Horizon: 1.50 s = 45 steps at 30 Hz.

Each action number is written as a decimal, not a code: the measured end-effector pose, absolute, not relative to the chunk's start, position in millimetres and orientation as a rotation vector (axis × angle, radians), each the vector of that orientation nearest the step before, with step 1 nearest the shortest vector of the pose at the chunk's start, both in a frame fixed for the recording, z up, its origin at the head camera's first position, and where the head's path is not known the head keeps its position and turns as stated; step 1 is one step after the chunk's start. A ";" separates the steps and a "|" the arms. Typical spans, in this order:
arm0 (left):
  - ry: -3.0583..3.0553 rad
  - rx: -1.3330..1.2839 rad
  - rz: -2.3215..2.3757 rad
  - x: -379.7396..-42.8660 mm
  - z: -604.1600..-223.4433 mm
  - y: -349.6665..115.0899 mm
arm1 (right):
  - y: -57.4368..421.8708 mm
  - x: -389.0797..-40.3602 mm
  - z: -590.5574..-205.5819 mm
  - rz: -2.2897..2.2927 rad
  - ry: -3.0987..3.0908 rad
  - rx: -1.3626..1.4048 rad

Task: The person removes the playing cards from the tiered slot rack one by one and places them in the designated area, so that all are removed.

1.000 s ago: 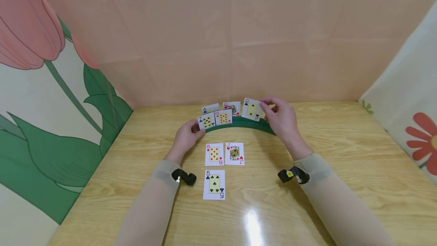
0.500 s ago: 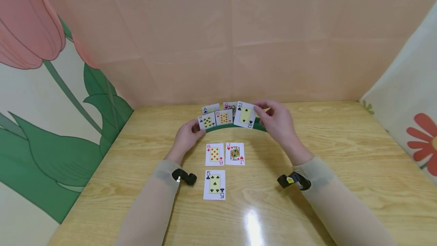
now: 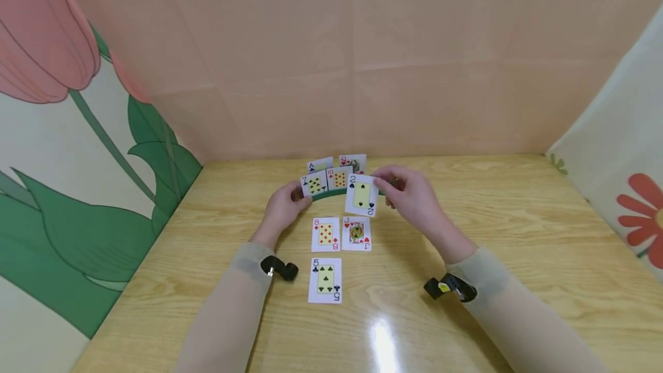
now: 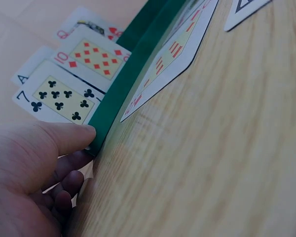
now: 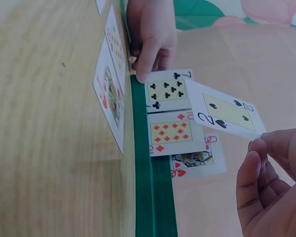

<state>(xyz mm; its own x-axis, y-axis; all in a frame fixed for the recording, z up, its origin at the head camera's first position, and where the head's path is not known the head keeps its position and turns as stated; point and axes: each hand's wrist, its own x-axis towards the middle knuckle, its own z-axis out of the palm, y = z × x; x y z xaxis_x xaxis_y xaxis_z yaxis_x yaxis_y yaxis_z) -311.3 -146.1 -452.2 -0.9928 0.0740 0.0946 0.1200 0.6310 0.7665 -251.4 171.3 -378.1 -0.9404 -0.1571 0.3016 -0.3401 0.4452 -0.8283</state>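
Observation:
My right hand (image 3: 414, 197) pinches the two of spades (image 3: 361, 195) by its right edge, thumb in front. This card is raised, face toward me, in front of the curved green card holder (image 4: 107, 116). At the holder's left end, my left hand (image 3: 282, 209) grips it, with the thumb on the front face in the left wrist view. The seven of clubs (image 3: 313, 183) and ten of diamonds (image 3: 339, 178) stand in the holder's front row. Partly hidden behind them are an ace (image 3: 319, 164) and the queen of hearts (image 3: 354, 161).
On the wooden table (image 3: 393, 281), the eight of diamonds (image 3: 325, 235) and jack of hearts (image 3: 356, 233) lie face up side by side. Nearer me lies the five of clubs (image 3: 325, 281). A pinkish cloth (image 3: 352, 73) hangs behind the table.
My right hand has carried the two of spades left and toward me, from over the holder's right part to above the jack of hearts. The left hand has stayed in place.

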 end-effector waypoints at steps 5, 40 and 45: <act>-2.784 -0.165 -1.315 -311.1 -452.8 -144.9 | 170.8 -245.0 -382.1 1.540 -2.559 0.459; -2.777 -0.169 -1.303 -313.7 -453.5 -146.4 | 177.7 -212.7 -414.0 1.782 -2.959 0.646; -2.779 -0.171 -1.299 -314.3 -453.9 -146.3 | 177.8 -212.2 -416.3 1.742 -3.024 0.679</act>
<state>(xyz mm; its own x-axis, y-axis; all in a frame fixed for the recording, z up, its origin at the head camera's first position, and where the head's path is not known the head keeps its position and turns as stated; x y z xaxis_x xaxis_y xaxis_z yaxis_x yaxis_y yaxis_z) -314.3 -146.3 -453.9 -0.9914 0.0711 0.1095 0.1296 0.6367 0.7601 -212.2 177.8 -416.3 -0.8459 -0.5080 -0.1626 -0.1140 0.4700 -0.8752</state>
